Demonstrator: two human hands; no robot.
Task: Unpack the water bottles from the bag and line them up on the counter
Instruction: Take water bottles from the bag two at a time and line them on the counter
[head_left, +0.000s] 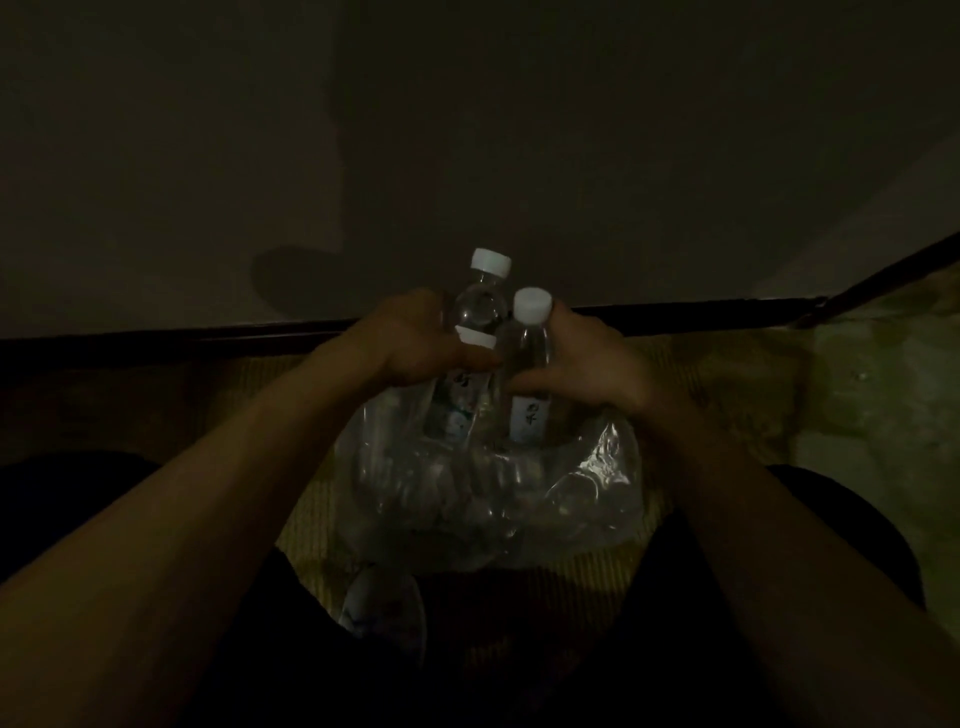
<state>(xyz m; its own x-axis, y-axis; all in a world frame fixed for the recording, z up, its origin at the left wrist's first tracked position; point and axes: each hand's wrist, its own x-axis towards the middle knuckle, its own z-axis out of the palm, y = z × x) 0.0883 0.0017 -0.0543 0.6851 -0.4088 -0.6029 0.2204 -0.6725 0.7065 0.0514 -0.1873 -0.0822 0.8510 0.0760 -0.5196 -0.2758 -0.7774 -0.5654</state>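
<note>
In dim light, a crumpled clear plastic bag (597, 493) lies on a woven mat between my legs. Just above the bag's mouth, my left hand (415, 343) grips a clear water bottle (479, 304) with a white cap. A second white cap (475, 336) shows just below it, against my left fingers, with a labelled bottle body under it. My right hand (597, 358) grips another white-capped bottle (524, 358), upright, its lower end still inside the bag. The two hands' bottles touch side by side. More clear bottles seem to sit in the bag, but they are hard to make out.
Another bottle (382, 610) lies on its side near my lap, below the bag. A dark rail (208, 330) runs across behind the hands at the foot of a plain wall. The mat (727, 374) stretches to the right, where a paler surface (883, 389) lies.
</note>
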